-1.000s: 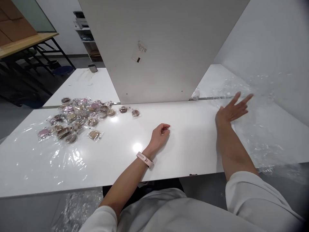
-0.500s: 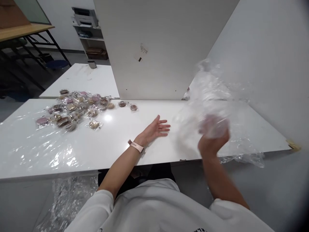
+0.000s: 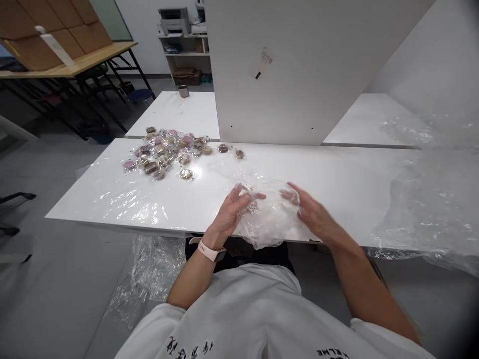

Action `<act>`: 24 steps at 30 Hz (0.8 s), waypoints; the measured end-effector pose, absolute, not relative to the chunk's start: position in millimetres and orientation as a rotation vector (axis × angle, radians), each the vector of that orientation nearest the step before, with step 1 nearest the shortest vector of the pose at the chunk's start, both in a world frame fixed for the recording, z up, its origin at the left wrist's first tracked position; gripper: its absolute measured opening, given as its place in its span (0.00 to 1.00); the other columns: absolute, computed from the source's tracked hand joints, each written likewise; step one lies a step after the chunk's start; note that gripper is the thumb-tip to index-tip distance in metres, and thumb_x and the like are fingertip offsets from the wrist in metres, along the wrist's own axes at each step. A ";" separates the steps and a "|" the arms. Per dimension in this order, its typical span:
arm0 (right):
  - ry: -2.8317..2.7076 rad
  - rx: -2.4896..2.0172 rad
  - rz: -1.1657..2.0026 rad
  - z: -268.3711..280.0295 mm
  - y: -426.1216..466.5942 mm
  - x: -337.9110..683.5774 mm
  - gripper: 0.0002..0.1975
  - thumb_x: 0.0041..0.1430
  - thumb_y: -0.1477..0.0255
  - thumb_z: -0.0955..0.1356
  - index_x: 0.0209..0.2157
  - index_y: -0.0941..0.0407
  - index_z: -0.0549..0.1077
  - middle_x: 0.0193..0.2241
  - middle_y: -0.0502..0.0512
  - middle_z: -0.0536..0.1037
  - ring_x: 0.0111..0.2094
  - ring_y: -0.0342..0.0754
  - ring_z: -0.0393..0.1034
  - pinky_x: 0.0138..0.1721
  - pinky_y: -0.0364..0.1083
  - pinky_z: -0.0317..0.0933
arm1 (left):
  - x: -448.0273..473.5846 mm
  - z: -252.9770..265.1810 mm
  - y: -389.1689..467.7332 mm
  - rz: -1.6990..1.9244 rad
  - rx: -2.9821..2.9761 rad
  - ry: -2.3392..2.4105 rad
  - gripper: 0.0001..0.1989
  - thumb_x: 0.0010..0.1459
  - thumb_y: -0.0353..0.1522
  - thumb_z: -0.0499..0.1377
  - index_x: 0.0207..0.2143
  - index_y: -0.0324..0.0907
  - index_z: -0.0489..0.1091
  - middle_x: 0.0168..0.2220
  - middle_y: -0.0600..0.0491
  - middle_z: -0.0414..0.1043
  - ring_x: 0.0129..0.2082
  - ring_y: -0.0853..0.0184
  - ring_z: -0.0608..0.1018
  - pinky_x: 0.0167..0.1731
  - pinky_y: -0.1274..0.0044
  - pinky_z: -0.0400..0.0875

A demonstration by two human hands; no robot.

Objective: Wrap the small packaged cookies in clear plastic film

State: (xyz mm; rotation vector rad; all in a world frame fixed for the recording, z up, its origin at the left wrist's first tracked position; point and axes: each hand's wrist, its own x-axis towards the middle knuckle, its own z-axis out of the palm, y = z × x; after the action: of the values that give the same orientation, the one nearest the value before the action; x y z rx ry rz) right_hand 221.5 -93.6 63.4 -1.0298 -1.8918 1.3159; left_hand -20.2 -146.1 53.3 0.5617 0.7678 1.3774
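A crumpled clear plastic bag [image 3: 266, 219] is spread between my two hands at the table's front edge. My left hand [image 3: 229, 212], with a pale pink watch band at the wrist, holds its left side, and film lies over some fingers. On the opposite side my right hand [image 3: 312, 212] grips the bag, its fingertips partly seen through the plastic. Nothing can be made out inside the bag. Left of the hands lies a pile of small, individually wrapped round pieces [image 3: 160, 152] in brown, tan and pink. Several, such as a brown wrapped piece [image 3: 240, 154], sit apart from the pile.
Clear plastic film [image 3: 430, 214] covers the right part of the white table [image 3: 348, 184], and more film [image 3: 149, 279] hangs below its left front edge. A tall white panel [image 3: 292, 99] stands behind the table. A metal cup [image 3: 183, 91] is on the surface beyond.
My right hand has brought the clear plastic bag from the right to the middle, in front of me. My left hand, empty and spread before, now holds it too. The view has shifted left.
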 end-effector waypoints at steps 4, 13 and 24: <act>-1.604 -1.021 1.543 56.2 -99.8 194.7 0.21 0.60 0.50 0.71 0.44 0.51 0.78 0.40 0.56 0.81 0.45 0.54 0.76 0.54 0.57 0.67 | -19.8 63.4 -153.3 1.374 0.711 0.737 0.22 0.56 0.37 0.69 0.52 0.46 0.72 0.48 0.49 0.80 0.51 0.57 0.80 0.58 0.64 0.67; -1.463 -0.960 1.425 66.0 -94.8 201.9 0.22 0.57 0.52 0.73 0.48 0.48 0.75 0.46 0.54 0.80 0.45 0.51 0.74 0.46 0.52 0.70 | -35.4 55.0 -166.2 1.265 0.635 0.542 0.25 0.64 0.38 0.62 0.63 0.53 0.65 0.66 0.46 0.65 0.64 0.47 0.70 0.62 0.48 0.61; -1.213 -0.819 1.059 103.5 -94.7 206.3 0.04 0.57 0.65 0.76 0.31 0.50 0.82 0.27 0.49 0.77 0.28 0.44 0.73 0.34 0.48 0.72 | -50.7 36.7 -182.3 1.506 0.282 0.646 0.29 0.59 0.43 0.62 0.60 0.42 0.68 0.64 0.41 0.67 0.68 0.52 0.65 0.65 0.58 0.63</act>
State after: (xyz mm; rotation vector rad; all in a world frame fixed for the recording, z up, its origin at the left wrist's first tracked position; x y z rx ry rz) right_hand 206.3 -94.7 103.5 -0.8186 -1.2132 1.0586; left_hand -50.7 -182.3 36.7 0.2820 0.6462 1.5058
